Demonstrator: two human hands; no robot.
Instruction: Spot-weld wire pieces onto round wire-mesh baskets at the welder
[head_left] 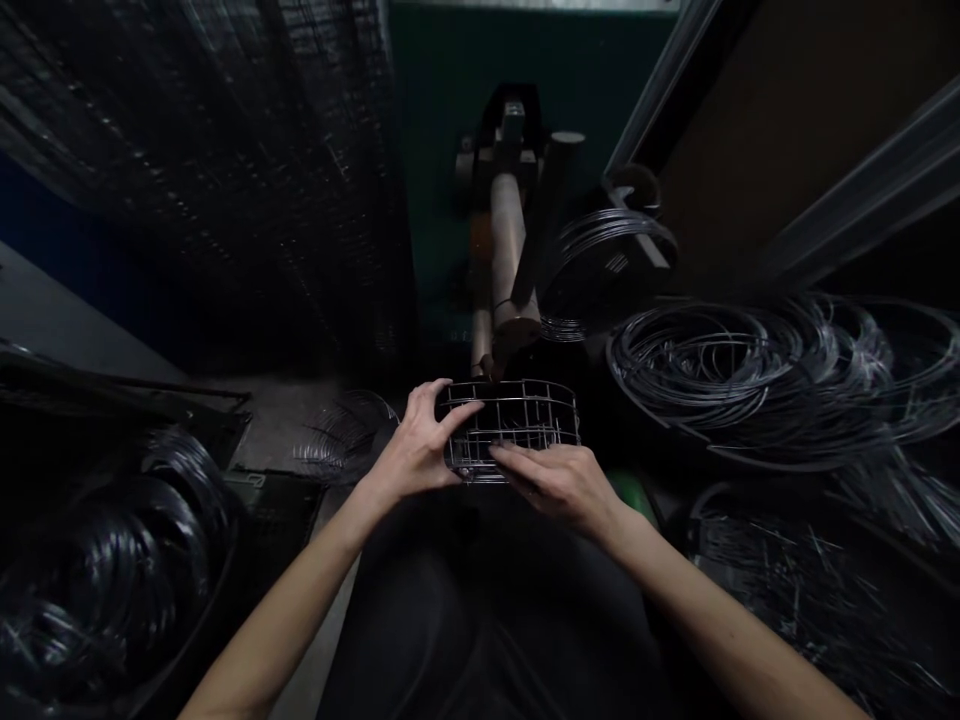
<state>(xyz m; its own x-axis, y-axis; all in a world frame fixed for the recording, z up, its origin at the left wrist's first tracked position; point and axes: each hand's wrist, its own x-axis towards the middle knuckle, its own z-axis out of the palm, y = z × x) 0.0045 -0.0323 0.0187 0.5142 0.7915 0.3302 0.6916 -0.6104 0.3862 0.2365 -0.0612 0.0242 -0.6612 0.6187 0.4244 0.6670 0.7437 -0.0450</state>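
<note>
A small wire basket of shiny metal grid sits in front of me, just below a brown machine arm. My left hand grips the basket's left end, its fingers curled over the rim. My right hand lies along the basket's near side with the fingers pressed against the wire. Both forearms reach in from the bottom of the view.
Large coils of dark wire lie at the right, with loose cut wires below them. More wire rings fill a bin at the lower left. Stacked wire mesh rises at the upper left. A smaller coil hangs by the machine.
</note>
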